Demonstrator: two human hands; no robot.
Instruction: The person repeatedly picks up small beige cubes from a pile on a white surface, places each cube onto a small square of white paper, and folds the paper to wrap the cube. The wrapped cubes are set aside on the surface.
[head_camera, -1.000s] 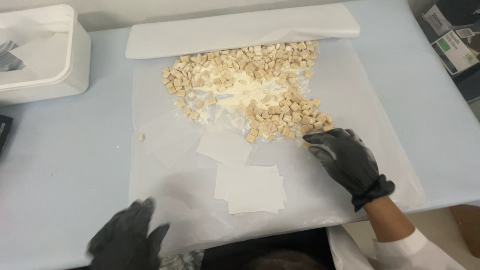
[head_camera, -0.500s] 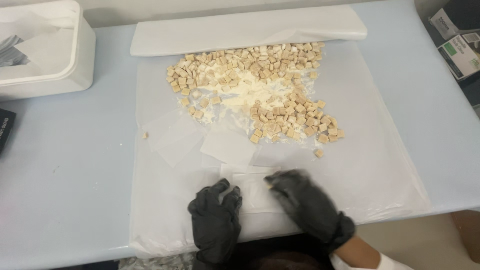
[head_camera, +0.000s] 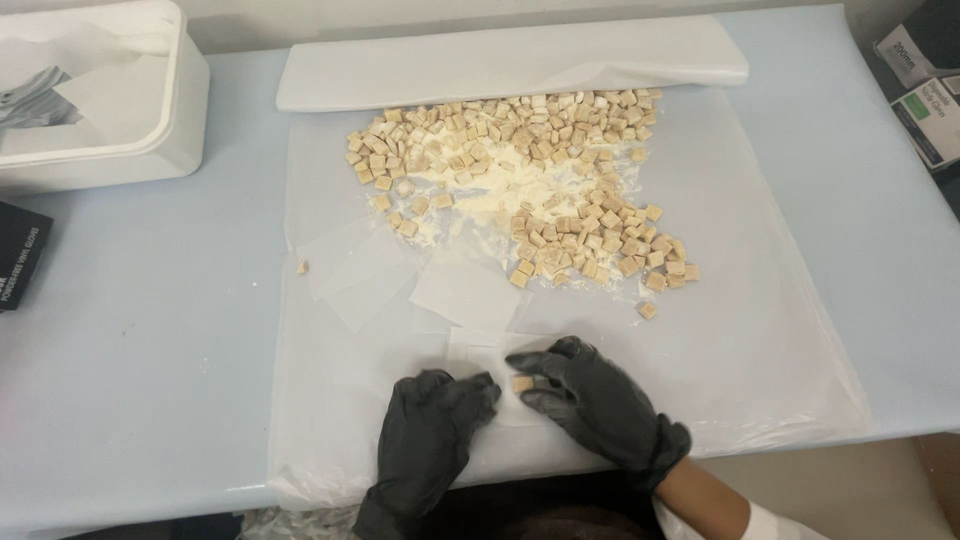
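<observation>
Both hands have closed in on the same spot since a second ago, when the right one was up at the edge of the pile and the left sat at the bottom left of the frame; half a second ago they were already low centre and have shifted a little right since.

Now my left hand (head_camera: 432, 425) lies flat and spread at bottom centre, holding nothing that I can see, its fingertips pressing the near edge of a small translucent paper square (head_camera: 492, 362). My right hand (head_camera: 592, 400) sits just to the right of it, thumb and forefinger narrowed around a single tan cube (head_camera: 522, 383) that rests on that square. So the cube lies between the two hands, at the right fingertips, and the right hand is the nearer one.

Just above, more loose paper squares (head_camera: 468, 292) overlap one another. Beyond them the pile of tan cubes (head_camera: 540, 175) spreads across the plastic sheet (head_camera: 760, 340) amid pale powder, with a stray cube (head_camera: 647, 311) to the right. Nothing stands between hands and pile. At the top lies a folded white sheet (head_camera: 510, 62); a white container (head_camera: 150, 110) sits upper left, boxes (head_camera: 925, 95) upper right.
</observation>
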